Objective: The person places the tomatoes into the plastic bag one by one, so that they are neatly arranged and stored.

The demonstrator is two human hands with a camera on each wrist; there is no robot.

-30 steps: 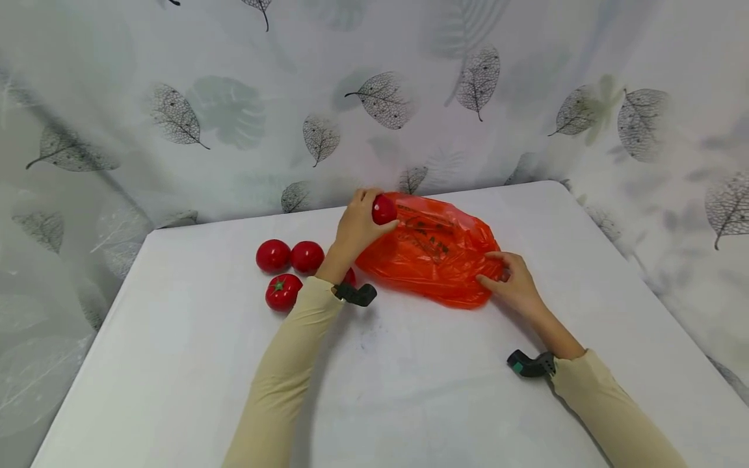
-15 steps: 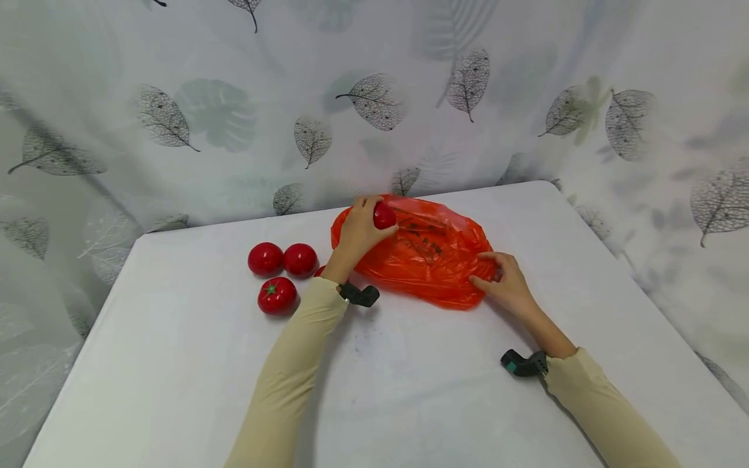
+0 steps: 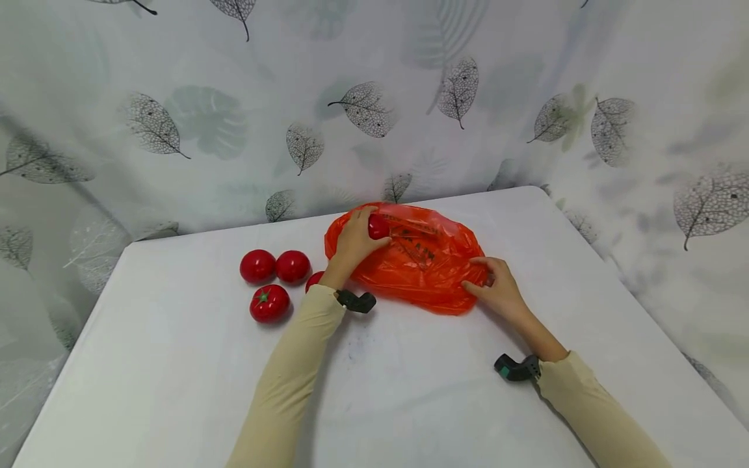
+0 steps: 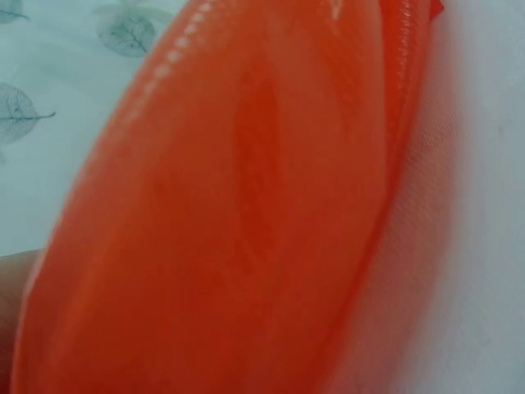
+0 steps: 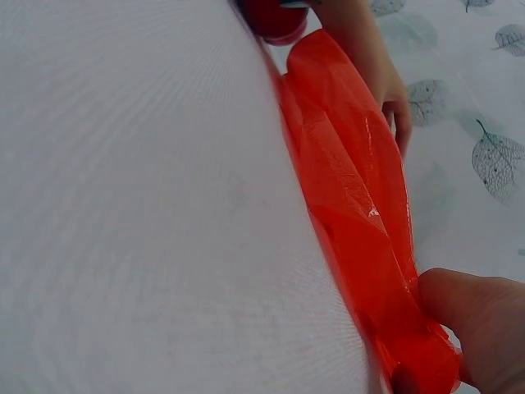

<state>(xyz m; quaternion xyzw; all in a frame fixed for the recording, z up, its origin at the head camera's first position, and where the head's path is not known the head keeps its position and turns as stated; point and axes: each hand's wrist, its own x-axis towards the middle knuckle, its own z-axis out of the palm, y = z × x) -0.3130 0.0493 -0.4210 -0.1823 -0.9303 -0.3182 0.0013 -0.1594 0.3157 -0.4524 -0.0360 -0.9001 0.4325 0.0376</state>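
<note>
My left hand (image 3: 353, 248) holds a red tomato (image 3: 378, 226) at the left part of an orange-red plastic bag (image 3: 421, 260). Whether that tomato is within the bag's mouth or only in front of it, I cannot tell. At the bag's right end, my right hand (image 3: 500, 289) pinches the plastic between thumb and fingers. The bag (image 4: 221, 213) fills most of the left wrist view and hides nearly all of the left hand. In the right wrist view, my right thumb (image 5: 467, 308) presses on the bag's near end, and the left hand (image 5: 394, 103) appears past its far end.
Several more tomatoes lie left of the bag, among them one with a green stem mark (image 3: 270, 303) and one partly hidden by my left wrist (image 3: 313, 280). All are on a white table (image 3: 409, 403). A leaf-patterned curtain (image 3: 328, 84) hangs along its back edge.
My left hand has shifted slightly right over the bag with the tomato, and more of the bag's left end shows. My right hand keeps its hold. The head view has turned a little.
</note>
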